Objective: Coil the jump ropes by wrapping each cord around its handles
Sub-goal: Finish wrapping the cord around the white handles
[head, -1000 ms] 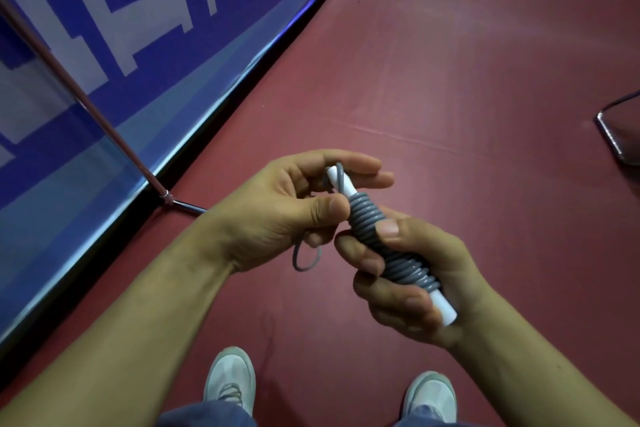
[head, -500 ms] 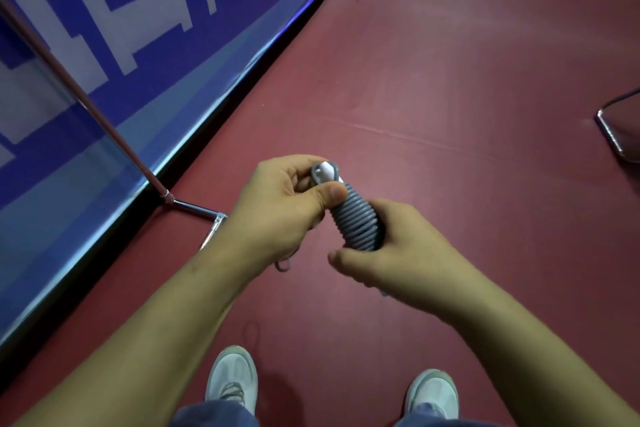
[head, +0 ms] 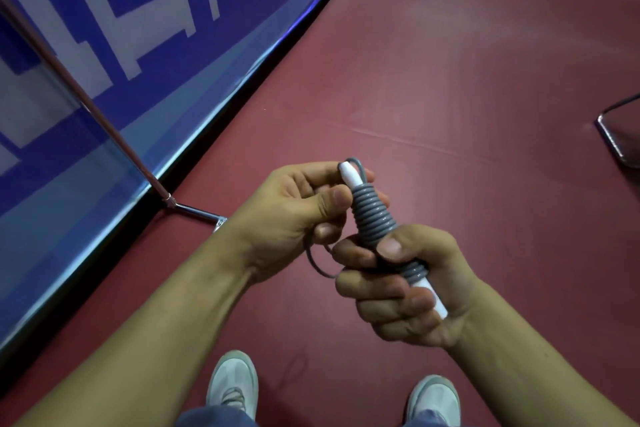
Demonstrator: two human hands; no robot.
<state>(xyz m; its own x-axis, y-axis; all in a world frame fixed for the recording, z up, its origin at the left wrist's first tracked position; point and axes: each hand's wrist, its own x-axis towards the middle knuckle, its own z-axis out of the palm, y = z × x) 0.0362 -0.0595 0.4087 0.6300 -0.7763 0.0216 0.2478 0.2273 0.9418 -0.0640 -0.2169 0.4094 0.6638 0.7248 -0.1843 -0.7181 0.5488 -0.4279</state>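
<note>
Our left hand (head: 294, 215) pinched the grey cord (head: 372, 218) at the top of the white handles (head: 349, 175), held before us above the floor (head: 450, 62), and our right hand (head: 408, 284) gripped the coiled lower part. We judged that a slack pinch could let the springy turns and the hanging loop (head: 313, 262) unwind. The white shapes on the banner (head: 156, 55) were cropped and unreadable.

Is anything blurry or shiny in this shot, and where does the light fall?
Head view: the left hand, right hand and rope are sharp, with no motion blur. Head view: a bright glare streak runs along the glossy lower edge of the banner. Head view: the light is soft and even, so the floor shows only faint shadows.
</note>
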